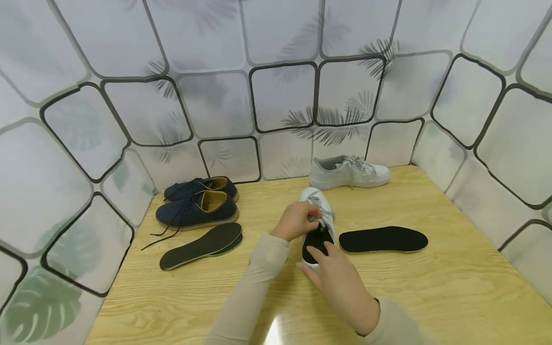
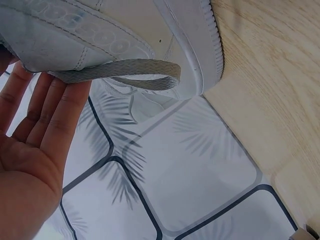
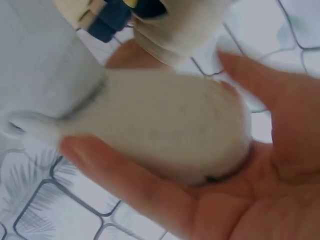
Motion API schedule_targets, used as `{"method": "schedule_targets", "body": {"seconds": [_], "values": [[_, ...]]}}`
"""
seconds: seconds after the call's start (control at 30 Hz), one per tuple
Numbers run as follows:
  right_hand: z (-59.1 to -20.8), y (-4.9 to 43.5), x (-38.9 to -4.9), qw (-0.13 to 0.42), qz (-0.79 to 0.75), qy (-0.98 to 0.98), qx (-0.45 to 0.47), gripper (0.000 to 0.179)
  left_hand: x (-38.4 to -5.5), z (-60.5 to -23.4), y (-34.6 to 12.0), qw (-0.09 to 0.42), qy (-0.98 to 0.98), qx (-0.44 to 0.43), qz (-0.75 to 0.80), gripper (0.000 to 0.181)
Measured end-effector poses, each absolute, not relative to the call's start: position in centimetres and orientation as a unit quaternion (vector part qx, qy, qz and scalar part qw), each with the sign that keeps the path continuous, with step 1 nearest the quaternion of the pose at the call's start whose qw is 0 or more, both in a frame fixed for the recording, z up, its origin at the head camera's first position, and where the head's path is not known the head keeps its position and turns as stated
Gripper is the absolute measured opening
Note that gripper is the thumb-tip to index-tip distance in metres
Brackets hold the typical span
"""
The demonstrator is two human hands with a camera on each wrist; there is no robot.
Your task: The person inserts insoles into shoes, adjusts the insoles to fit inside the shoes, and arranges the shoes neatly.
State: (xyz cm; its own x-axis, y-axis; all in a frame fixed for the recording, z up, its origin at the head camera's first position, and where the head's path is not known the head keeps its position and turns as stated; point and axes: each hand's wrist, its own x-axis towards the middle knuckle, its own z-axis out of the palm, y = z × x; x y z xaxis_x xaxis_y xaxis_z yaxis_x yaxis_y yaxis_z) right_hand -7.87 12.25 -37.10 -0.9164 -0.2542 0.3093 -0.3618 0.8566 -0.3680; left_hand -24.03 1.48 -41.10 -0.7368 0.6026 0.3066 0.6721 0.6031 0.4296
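Observation:
A white lace-up sneaker stands in the middle of the table, toe facing away. At its tongue and laces, my left hand grips with bent fingers. A loop of grey lace hangs by these fingertips in the left wrist view. A black insole runs into the shoe's opening. Around its heel end my right hand holds it, fingers over the top and thumb off to the left side. In the right wrist view the insole's pale underside shows against the palm, somewhat blurred; its front part is hidden inside the shoe.
A second black insole lies flat to the right. Behind it stands another white sneaker by the patterned wall. Left are two dark blue shoes, with a pair of dark insoles overlapping in front of them.

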Motion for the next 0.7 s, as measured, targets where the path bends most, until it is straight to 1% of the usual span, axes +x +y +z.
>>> {"method": "schedule_targets", "body": {"seconds": [0.1,0.17,0.33,0.53,0.7], "values": [[-38.2,11.9,-7.8,0.208,0.215,-0.939,0.171,0.03,-24.1,-41.1,1.4,0.067,-0.894,-0.354,-0.265,0.007],[-38.7,11.9,-7.8,0.235,0.222,-0.931,0.171,0.027,-24.2,-41.1,1.4,0.065,-0.895,-0.353,-0.266,0.007],[-39.2,11.8,-8.0,0.259,0.223,-0.926,0.161,0.021,-24.2,-41.1,1.4,0.061,-0.895,-0.355,-0.264,0.007],[-39.5,12.0,-9.0,0.293,0.21,-0.919,0.161,0.014,-24.2,-41.0,1.4,0.051,-0.895,-0.35,-0.272,0.008],[-39.5,12.2,-9.7,0.274,0.232,-0.922,0.144,0.014,-24.2,-41.1,1.4,0.049,-0.895,-0.35,-0.271,0.008]]}}
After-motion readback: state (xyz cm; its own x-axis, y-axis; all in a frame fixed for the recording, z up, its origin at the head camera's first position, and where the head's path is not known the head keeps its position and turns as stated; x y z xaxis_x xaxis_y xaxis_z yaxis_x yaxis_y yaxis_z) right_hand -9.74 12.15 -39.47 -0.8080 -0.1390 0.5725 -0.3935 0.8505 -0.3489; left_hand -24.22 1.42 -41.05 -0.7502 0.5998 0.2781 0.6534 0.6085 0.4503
